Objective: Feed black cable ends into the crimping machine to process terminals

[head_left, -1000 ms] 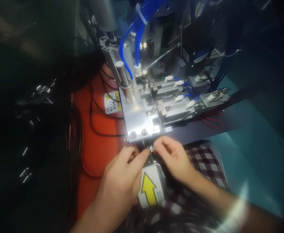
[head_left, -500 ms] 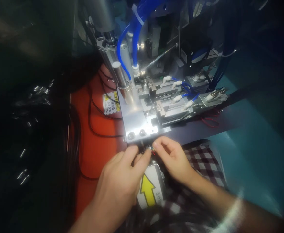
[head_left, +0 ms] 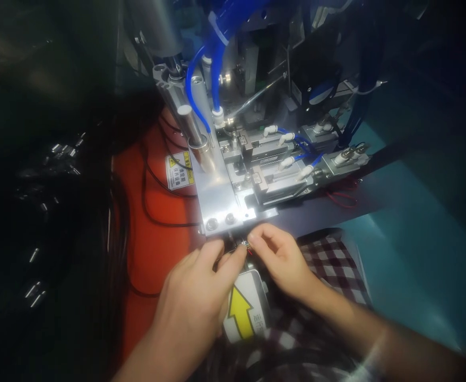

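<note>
At the front end of the machine's metal plate (head_left: 217, 204), both hands meet over a small part with thin coloured wires (head_left: 249, 250). My left hand (head_left: 201, 281) is closed, its thumb and forefinger by the small part; what lies between them is mostly hidden. My right hand (head_left: 278, 257) pinches with thumb and forefinger at the fine wires, some red and some lighter. Just below the fingertips sits a white box with a yellow arrow (head_left: 241, 313).
Blue air hoses (head_left: 217, 69) rise above the plate. Small pneumatic cylinders (head_left: 284, 180) with white fittings stand to the right. Black cables (head_left: 145, 201) run over the orange surface (head_left: 161, 254) at left. A checkered cloth (head_left: 332, 260) lies below the machine.
The whole view has shifted slightly, with the machine a little further left. Both hands keep nearly the same pose; the right fingertips sit slightly closer to the left thumb.
</note>
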